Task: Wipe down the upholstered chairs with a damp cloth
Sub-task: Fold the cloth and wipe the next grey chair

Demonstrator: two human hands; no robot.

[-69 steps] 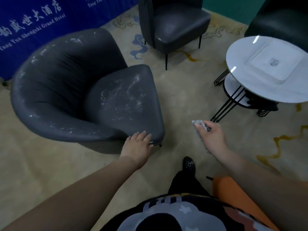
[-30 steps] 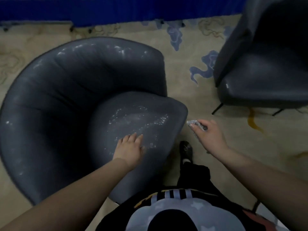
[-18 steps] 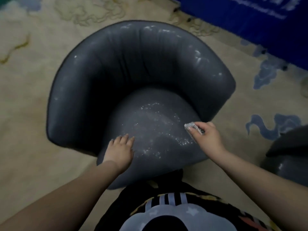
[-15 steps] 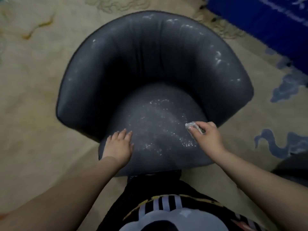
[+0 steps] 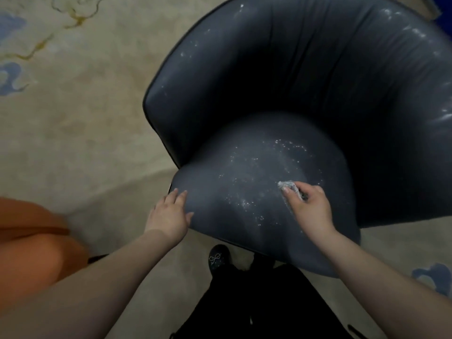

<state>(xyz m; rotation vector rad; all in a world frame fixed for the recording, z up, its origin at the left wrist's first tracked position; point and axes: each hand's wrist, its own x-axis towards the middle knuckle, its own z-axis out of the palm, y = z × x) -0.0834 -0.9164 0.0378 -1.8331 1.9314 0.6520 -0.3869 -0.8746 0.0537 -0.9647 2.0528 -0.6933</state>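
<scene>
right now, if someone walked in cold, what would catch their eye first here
The big dark grey chair fills most of the view, and its seat is dotted with pale specks. On the right side of the seat, the right hand pinches a small crumpled cloth against the upholstery, while the left hand rests flat on the seat's front left edge. Beige patterned carpet lies all around.

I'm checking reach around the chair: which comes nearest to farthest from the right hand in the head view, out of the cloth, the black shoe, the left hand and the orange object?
From the right hand:
1. Cloth, in its grip.
2. Left hand at the seat's left edge and black shoe below the seat: too close to call.
3. Orange object, far left.
</scene>
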